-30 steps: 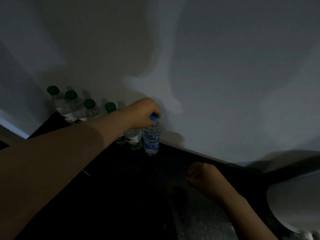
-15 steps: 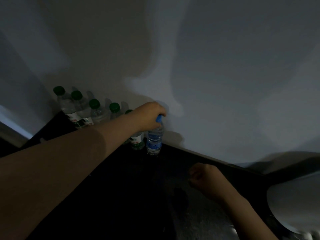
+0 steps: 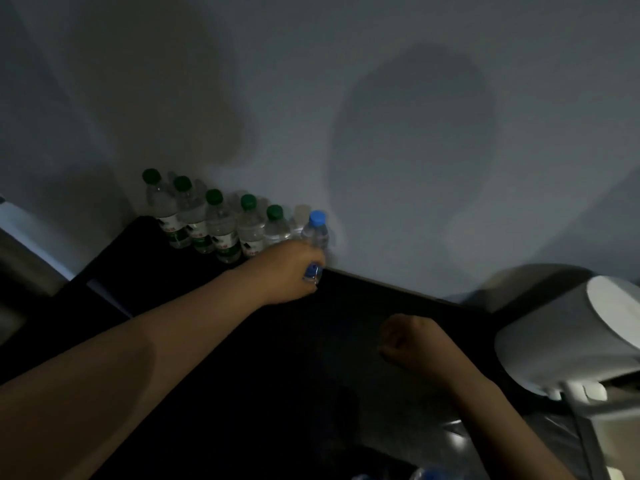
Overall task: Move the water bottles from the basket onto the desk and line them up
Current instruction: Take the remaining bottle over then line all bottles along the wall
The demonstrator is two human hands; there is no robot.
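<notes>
Several green-capped water bottles (image 3: 221, 226) stand in a row on the dark desk (image 3: 363, 299) against the wall. A blue-capped bottle (image 3: 318, 224) stands upright at the row's right end, beside a pale-capped one (image 3: 300, 216). My left hand (image 3: 291, 268) reaches across the desk and grips the lower body of the blue-capped bottle. My right hand (image 3: 408, 341) hovers over the desk nearer to me, curled into a fist with nothing in it. At the bottom edge, blurred blue-tinted bottle tops (image 3: 433, 474) show in deep shadow.
The grey wall (image 3: 381, 133) runs directly behind the bottle row. A white rounded appliance (image 3: 571, 341) stands at the desk's right end. The desk's left edge (image 3: 104, 289) drops off beside the first bottles. The scene is very dim.
My left hand has slid from the blue cap down to the bottle's lower body. The cap is now uncovered. The view has shifted, and my right hand stays curled.
</notes>
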